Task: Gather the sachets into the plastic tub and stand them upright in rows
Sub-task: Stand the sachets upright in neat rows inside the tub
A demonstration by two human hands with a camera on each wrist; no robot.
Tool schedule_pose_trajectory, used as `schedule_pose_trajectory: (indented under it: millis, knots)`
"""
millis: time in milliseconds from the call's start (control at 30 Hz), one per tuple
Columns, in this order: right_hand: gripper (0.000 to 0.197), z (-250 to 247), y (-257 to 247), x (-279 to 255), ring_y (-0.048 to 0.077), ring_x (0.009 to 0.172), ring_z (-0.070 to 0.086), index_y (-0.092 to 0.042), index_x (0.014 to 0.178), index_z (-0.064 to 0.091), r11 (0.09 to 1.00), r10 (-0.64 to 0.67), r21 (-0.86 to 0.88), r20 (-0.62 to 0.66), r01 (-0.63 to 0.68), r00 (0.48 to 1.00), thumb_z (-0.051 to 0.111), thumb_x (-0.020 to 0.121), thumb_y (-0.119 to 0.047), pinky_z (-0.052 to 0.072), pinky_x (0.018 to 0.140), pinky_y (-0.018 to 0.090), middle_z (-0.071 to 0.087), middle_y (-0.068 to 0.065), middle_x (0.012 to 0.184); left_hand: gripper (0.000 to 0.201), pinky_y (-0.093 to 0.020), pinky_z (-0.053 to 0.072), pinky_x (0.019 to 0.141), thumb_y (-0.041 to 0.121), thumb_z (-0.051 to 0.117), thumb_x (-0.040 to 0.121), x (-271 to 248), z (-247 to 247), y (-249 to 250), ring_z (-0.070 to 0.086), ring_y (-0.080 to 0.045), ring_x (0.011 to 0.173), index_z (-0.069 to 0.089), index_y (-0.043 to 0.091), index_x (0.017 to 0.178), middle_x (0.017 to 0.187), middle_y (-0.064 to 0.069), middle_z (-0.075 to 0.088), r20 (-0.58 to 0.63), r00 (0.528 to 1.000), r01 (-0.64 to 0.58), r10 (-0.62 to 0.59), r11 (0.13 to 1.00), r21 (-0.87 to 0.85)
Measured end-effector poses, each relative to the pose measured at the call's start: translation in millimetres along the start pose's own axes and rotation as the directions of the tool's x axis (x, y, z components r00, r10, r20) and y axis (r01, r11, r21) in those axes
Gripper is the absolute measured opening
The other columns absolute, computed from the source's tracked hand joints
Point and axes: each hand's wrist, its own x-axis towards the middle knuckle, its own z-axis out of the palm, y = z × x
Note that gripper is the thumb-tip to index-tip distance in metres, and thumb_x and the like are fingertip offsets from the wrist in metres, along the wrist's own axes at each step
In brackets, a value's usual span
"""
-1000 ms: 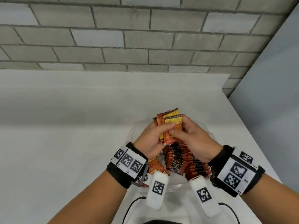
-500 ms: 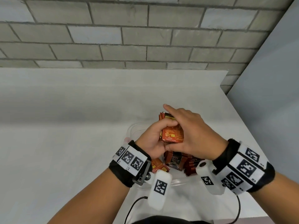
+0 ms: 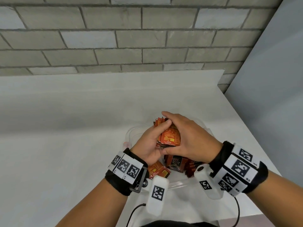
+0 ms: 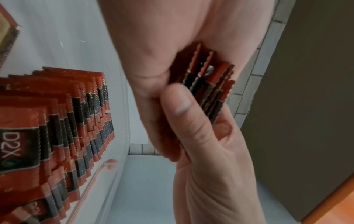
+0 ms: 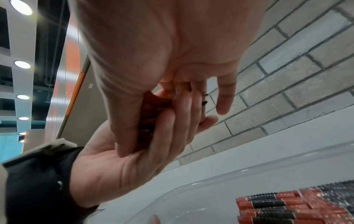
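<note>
Sachets (image 3: 170, 136) sit as a squared stack above the plastic tub (image 3: 131, 134) on the counter (image 3: 65, 145), left hand (image 3: 148, 145) and right hand (image 3: 191, 138) each holding them in a close grip, probably to even their edges before standing them beside the row (image 4: 72, 121) already inside.

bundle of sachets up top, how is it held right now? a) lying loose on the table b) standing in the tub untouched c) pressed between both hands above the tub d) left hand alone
c: the bundle of sachets sits between the left hand and the right hand, above the plastic tub with its standing rows.
</note>
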Motion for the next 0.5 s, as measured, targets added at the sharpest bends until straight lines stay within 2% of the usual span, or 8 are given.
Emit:
schedule_pose_trajectory:
  millis: [67, 133, 200, 300, 367, 433, 500]
  knots:
    - [0.102, 0, 3, -2, 0.008, 0.131, 0.029, -0.027, 0.149, 0.020, 1.000, 0.020, 0.005, 0.000, -0.020, 1.000, 0.073, 0.069, -0.060, 0.028, 0.109, 0.029, 0.034, -0.007, 0.145, 0.031, -0.032, 0.057, 0.073, 0.026, 0.066, 0.082, 2, -1, 2, 0.067, -0.024, 0.085, 0.064, 0.005, 0.105, 0.093, -0.014, 0.068, -0.025, 1.000, -0.013, 0.014, 0.999, 0.034]
    - [0.087, -3, 8, -5, 0.009, 0.127, 0.032, -0.026, 0.147, 0.026, 0.996, 0.068, 0.062, -0.070, -0.063, 0.995, 0.061, 0.077, -0.064, 0.030, 0.104, 0.027, 0.037, -0.006, 0.140, 0.034, -0.035, 0.059, 0.070, 0.023, 0.063, 0.081, 2, -3, 5, 0.069, -0.026, 0.085, 0.063, 0.003, 0.108, 0.096, -0.017, 0.069, -0.033, 0.999, -0.014, 0.015, 0.999, 0.038]
    - [0.067, -6, 14, -6, 0.010, 0.116, 0.045, -0.025, 0.143, 0.035, 0.986, 0.113, 0.139, -0.156, -0.091, 0.981, 0.057, 0.086, -0.053, 0.042, 0.097, 0.029, 0.046, -0.005, 0.127, 0.036, -0.038, 0.060, 0.067, 0.022, 0.061, 0.081, 0, -5, 7, 0.070, -0.027, 0.084, 0.062, 0.002, 0.112, 0.100, -0.019, 0.069, -0.032, 0.999, -0.020, 0.021, 0.999, 0.037]
    - [0.050, -6, 19, -6, 0.006, 0.093, 0.056, -0.027, 0.132, 0.048, 0.966, 0.161, 0.231, -0.176, -0.118, 0.971, 0.065, 0.086, -0.032, 0.051, 0.083, 0.029, 0.052, -0.009, 0.110, 0.042, -0.037, 0.060, 0.070, 0.023, 0.066, 0.081, 0, -10, 6, 0.068, -0.027, 0.088, 0.061, 0.004, 0.118, 0.106, -0.019, 0.067, -0.037, 0.999, -0.036, 0.038, 0.998, 0.060]
    - [0.036, -6, 21, -3, 0.007, 0.087, 0.057, -0.030, 0.116, 0.055, 0.939, 0.198, 0.322, -0.218, -0.121, 0.956, 0.070, 0.084, -0.023, 0.052, 0.078, 0.029, 0.057, -0.008, 0.104, 0.044, -0.034, 0.059, 0.069, 0.032, 0.066, 0.082, 1, -12, 4, 0.068, -0.026, 0.088, 0.063, 0.007, 0.117, 0.105, -0.017, 0.068, -0.028, 0.999, -0.033, 0.035, 0.996, 0.082]
    - [0.023, -7, 21, -2, 0.013, 0.084, 0.058, -0.029, 0.094, 0.057, 0.918, 0.214, 0.390, -0.325, -0.076, 0.921, 0.071, 0.083, -0.016, 0.052, 0.075, 0.035, 0.061, -0.006, 0.094, 0.038, -0.034, 0.056, 0.070, 0.042, 0.062, 0.079, 0, -13, 4, 0.066, -0.023, 0.079, 0.068, 0.013, 0.104, 0.094, -0.014, 0.068, -0.036, 0.999, -0.035, 0.037, 0.997, 0.066]
    - [0.019, -7, 20, -2, 0.013, 0.082, 0.057, -0.023, 0.080, 0.059, 0.933, 0.178, 0.359, -0.425, -0.015, 0.887, 0.073, 0.080, -0.011, 0.049, 0.073, 0.032, 0.060, -0.004, 0.085, 0.038, -0.037, 0.055, 0.073, 0.045, 0.061, 0.076, 0, -14, 6, 0.065, -0.023, 0.075, 0.066, 0.013, 0.097, 0.089, -0.014, 0.067, -0.064, 0.997, -0.036, 0.037, 0.999, 0.017]
